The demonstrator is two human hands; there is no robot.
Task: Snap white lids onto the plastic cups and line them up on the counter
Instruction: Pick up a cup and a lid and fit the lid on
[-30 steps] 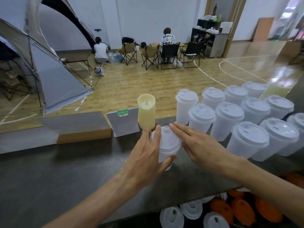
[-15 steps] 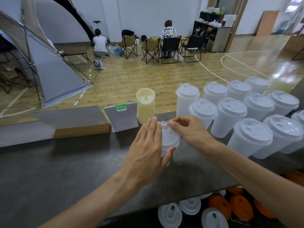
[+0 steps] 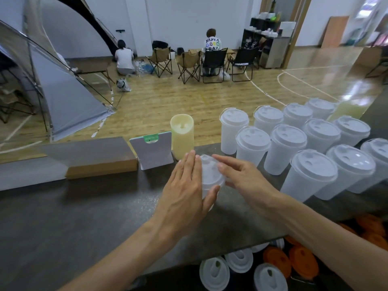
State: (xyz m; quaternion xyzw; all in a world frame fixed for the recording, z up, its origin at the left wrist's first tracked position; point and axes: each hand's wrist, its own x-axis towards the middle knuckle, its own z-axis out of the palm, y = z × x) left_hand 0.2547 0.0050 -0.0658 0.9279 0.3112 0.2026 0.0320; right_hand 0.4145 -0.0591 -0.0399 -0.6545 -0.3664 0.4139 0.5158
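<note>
At the centre of the frame, two bare hands close around one translucent plastic cup with a white domed lid point(image 3: 211, 175). The left hand point(image 3: 184, 190) wraps the cup's left side, fingers flat along the wall and thumb hooked under the lid's near rim, holding it steady. The right hand point(image 3: 241, 177) lies across the lid's right edge, fingers spread and pressing down on the rim; whether the lid has fully seated cannot be told. The cup stands on a dark grey stone-like counter point(image 3: 73, 211), near its middle.

The cup looks light, thin-walled and easy to squash, so a hold on the wall just under the rim, with pressure around the lid's edge and not its dome, seems safest. The smooth plastic may slip.

To the right, filling the middle right of the frame, stand rows of lidded translucent cups point(image 3: 287, 148), close together. Just behind the hands stand a pale yellow cylindrical candle-like object point(image 3: 182, 136) and a small grey card stand with a green tab point(image 3: 152, 152); a flat brown-edged box point(image 3: 92, 158) lies further left. At the bottom right, below the counter edge, loose white lids point(image 3: 214, 274) and orange lids point(image 3: 300, 261) wait.
</note>
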